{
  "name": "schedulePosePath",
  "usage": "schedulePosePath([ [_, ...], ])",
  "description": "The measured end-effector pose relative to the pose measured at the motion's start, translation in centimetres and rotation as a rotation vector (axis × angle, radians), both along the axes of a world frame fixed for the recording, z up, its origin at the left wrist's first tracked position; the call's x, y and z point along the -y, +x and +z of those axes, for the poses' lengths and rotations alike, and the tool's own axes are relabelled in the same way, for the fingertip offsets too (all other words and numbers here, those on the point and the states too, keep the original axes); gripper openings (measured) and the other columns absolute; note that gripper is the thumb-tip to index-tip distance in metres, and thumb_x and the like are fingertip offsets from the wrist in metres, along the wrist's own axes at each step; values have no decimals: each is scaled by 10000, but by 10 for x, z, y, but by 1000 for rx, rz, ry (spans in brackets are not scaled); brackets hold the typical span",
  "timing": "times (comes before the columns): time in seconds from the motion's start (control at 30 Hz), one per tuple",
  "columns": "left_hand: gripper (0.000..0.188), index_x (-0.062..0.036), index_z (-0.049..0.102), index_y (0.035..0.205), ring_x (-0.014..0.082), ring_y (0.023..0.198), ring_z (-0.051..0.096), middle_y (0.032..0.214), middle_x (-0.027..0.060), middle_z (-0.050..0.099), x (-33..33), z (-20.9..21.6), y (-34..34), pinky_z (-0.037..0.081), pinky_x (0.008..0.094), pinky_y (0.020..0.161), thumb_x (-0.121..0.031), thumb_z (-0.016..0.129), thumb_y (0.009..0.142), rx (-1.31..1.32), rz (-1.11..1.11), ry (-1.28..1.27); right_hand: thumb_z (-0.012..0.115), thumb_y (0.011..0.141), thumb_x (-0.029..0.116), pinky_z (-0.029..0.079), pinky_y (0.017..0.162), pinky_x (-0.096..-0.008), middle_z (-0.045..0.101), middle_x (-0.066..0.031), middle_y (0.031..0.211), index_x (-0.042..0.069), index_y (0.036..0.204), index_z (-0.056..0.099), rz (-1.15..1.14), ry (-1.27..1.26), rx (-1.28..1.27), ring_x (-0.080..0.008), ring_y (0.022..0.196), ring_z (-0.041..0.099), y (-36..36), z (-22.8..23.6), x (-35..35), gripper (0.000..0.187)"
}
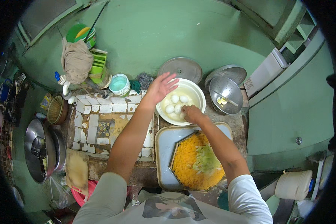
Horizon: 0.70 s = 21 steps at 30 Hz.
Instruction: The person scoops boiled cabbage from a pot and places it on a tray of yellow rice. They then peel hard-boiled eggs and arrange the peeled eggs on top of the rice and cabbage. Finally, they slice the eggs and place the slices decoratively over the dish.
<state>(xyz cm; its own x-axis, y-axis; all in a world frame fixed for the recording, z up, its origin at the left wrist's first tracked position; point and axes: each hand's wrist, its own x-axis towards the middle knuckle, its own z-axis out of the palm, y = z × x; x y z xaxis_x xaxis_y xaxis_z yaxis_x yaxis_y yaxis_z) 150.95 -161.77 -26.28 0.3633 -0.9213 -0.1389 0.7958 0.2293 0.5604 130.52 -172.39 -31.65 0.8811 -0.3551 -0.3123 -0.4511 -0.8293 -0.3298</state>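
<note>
A white bowl [201, 100] holds several smooth white eggs [175, 99] in cloudy pale liquid. My right hand [192, 114] reaches into its right side, fingers curled against one of the eggs [178, 108]; the fingertips are partly hidden. Over the bowl's left rim my left hand [161, 89] is raised and open, with its fingers apart and nothing in them. Nearer to me, a light blue tray [164, 149] carries a hexagonal dish [172, 158] of orange shreds [186, 156], with pale green shreds [206, 159] heaped on top, right under my right forearm.
Right of the bowl sits a metal colander [227, 91] with yellow-and-white pieces. A round metal lid [180, 70] leans on the wall behind. To the left lie a worn tiled basin [104, 108], a teal-filled tub [119, 84] and a tap [65, 86]. A large wok [35, 149] stands far left.
</note>
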Motion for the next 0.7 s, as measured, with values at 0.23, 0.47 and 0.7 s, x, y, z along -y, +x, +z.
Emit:
schedulePosePath([
  [0.23,513,-125,456,1425,319,1303,483,1467,129,464,-247,-62,-45,383,472,1091,-390,507,989,57,220,181,645,833,319,486,980,-464,625,-263,1177,69,1250,609,24,-82,-118,-412,1102,606,16,1,3,488],
  [0.47,562,-135,445,1431,275,1213,540,1374,99,540,-435,-93,-98,427,427,1023,-442,535,969,27,611,397,747,886,204,553,745,-262,645,-91,989,41,1115,565,-166,805,321,-151,832,656,24,39,-95,335],
  [0.7,432,-83,504,1352,236,1139,596,1254,102,624,-412,-68,-82,489,370,931,-319,532,991,270,653,531,750,870,221,534,844,-337,660,-60,1067,86,1167,588,225,392,465,-186,995,629,-4,-33,-279,364],
])
